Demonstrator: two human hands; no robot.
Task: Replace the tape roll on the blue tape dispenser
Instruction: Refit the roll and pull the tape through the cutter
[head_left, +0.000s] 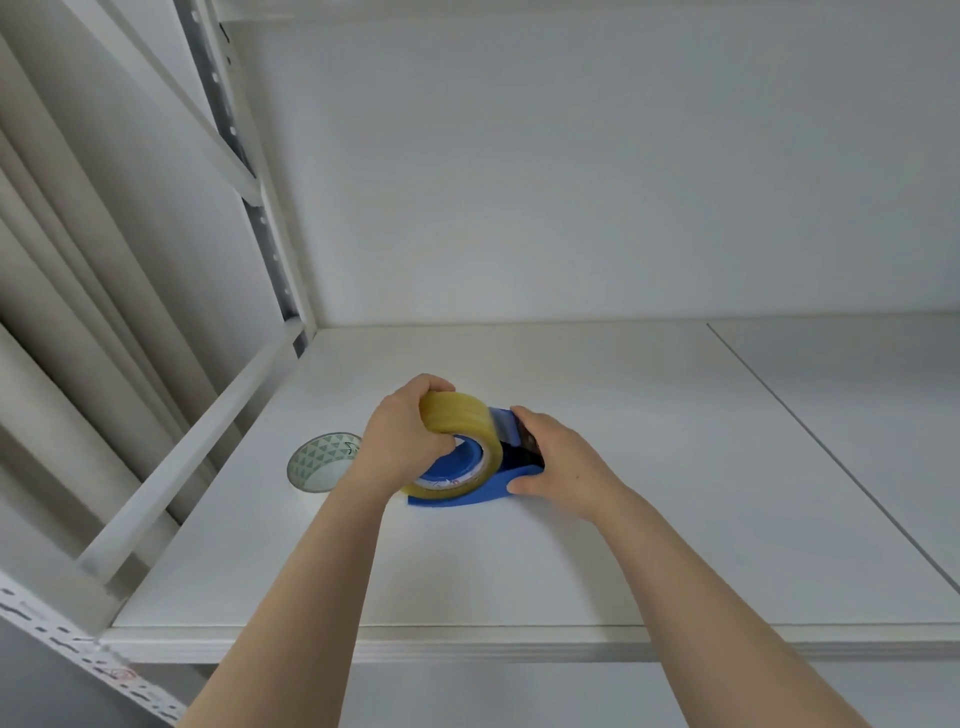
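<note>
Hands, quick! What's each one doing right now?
Left hand: grips the yellow tape roll.
Right hand: holds the blue tape dispenser.

Yellowish tape roll (462, 415) tilted over blue dispenser (467, 496) hub.

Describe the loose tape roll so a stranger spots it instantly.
On the white shelf, look left of the blue tape dispenser and the left hand. The loose roll lies flat there; its green-triangle-printed core sets it apart from the yellowish roll that hand grips on the dispenser.
</note>
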